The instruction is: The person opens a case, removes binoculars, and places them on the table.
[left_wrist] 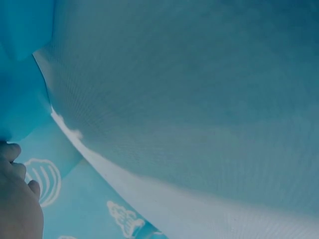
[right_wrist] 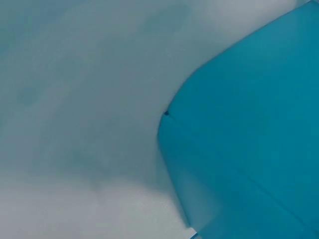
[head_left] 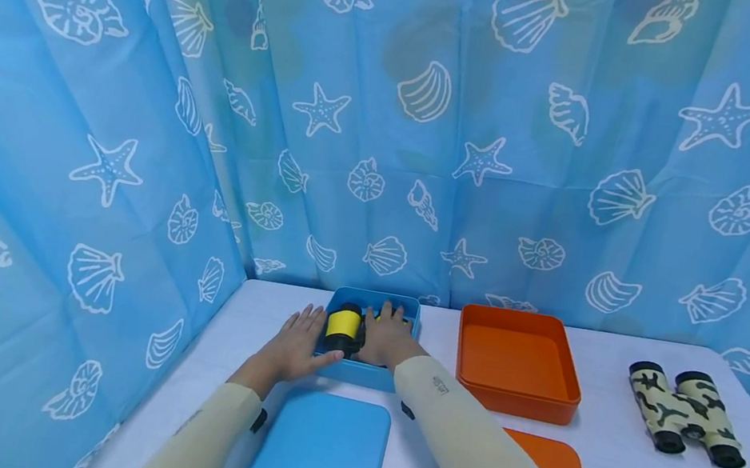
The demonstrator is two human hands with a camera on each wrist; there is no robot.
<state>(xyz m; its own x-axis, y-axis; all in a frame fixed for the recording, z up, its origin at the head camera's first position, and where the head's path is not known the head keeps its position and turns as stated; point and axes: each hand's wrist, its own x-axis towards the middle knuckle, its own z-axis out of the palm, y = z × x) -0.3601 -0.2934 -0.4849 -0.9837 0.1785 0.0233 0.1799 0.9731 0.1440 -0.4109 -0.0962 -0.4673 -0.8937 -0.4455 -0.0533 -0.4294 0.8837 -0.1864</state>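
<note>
Black-and-yellow binoculars (head_left: 343,323) lie in a blue box (head_left: 354,374) near the back of the table. My right hand (head_left: 390,339) reaches into the box and grips the right barrel from above, covering most of it. Beside the box's left wall rests my left hand (head_left: 295,345), its fingers extended forward and its thumb stretched over the front left corner by the binoculars. Part of the left hand (left_wrist: 17,194) shows at the lower left of the left wrist view. The right wrist view shows the blue box (right_wrist: 239,119) close up, with no hand visible.
A blue lid (head_left: 316,456) lies in front of the blue box. An orange box (head_left: 513,403) stands to the right, with an orange lid (head_left: 551,467) partly under my right forearm. Camouflage binoculars (head_left: 686,414) lie at the far right. A shell-patterned curtain (head_left: 359,143) borders the table.
</note>
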